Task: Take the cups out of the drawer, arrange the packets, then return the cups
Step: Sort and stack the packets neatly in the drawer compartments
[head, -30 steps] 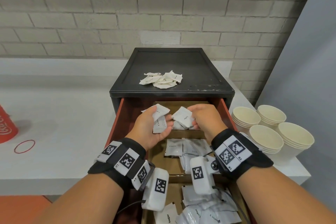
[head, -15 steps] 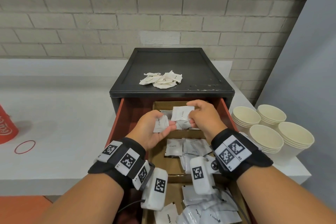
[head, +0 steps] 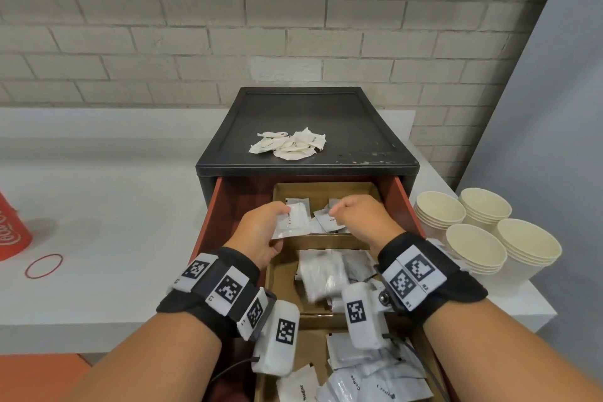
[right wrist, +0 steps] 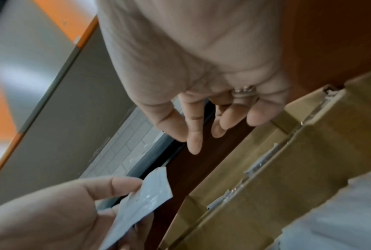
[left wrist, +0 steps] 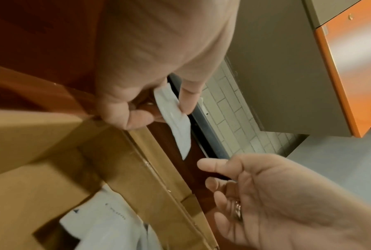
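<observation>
The red-brown drawer (head: 399, 202) is pulled open, with cardboard dividers inside. My left hand (head: 280, 219) pinches a small stack of white creamer packets (head: 292, 222) over the back compartment; the left wrist view shows the packet (left wrist: 173, 118) between thumb and fingers. My right hand (head: 339, 210) hovers beside it with fingers loosely curled and holds nothing, as the right wrist view (right wrist: 201, 128) shows. A loose packet (head: 329, 222) lies just under it. More packets fill the middle compartment (head: 326, 277) and the front one (head: 368, 378). Several stacks of paper cups (head: 473, 232) stand on the counter to the right.
A heap of cream-coloured packets (head: 287, 145) lies on top of the black cabinet (head: 306, 114). A red cup (head: 9, 232) and a red rubber band (head: 44, 265) are on the white counter at the left. A grey wall closes the right side.
My right hand has let go of the packet it held, which now lies in the back compartment. My left hand keeps its packets and has shifted a little forward.
</observation>
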### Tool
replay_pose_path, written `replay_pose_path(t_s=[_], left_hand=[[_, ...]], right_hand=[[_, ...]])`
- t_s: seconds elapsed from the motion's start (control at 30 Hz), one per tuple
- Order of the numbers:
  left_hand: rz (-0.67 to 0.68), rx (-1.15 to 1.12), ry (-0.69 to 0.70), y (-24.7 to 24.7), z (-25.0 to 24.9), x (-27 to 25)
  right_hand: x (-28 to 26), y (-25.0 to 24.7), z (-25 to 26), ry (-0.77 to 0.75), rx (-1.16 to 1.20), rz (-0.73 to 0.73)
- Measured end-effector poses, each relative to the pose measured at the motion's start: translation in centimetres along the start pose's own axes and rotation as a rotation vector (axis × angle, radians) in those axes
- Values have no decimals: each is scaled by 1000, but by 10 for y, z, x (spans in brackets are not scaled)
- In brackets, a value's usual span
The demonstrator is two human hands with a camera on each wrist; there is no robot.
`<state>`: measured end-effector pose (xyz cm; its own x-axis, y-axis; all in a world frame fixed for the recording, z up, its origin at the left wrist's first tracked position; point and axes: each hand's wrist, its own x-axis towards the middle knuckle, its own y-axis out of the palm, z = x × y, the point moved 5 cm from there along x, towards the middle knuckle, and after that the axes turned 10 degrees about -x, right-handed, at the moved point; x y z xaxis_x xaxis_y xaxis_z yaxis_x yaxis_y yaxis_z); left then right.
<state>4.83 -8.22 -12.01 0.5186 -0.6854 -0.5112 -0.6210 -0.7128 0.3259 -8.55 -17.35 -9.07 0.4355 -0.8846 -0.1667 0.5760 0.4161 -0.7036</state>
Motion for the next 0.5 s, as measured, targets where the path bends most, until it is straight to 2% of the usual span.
replay_pose_path(t_s=[0.07, 0.2, 0.37, 0.5], left_hand=[[37, 92, -24, 3, 3, -3], [121, 232, -48, 9, 7, -8], [89, 333, 87, 8, -1, -3], [140, 429, 134, 13, -1, -7]], right_hand=[[-4, 3, 5, -70, 44, -11], [-12, 16, 13, -184, 101, 113], [-21, -4, 12, -142, -147, 12], [-45, -44, 34, -220, -194, -70]])
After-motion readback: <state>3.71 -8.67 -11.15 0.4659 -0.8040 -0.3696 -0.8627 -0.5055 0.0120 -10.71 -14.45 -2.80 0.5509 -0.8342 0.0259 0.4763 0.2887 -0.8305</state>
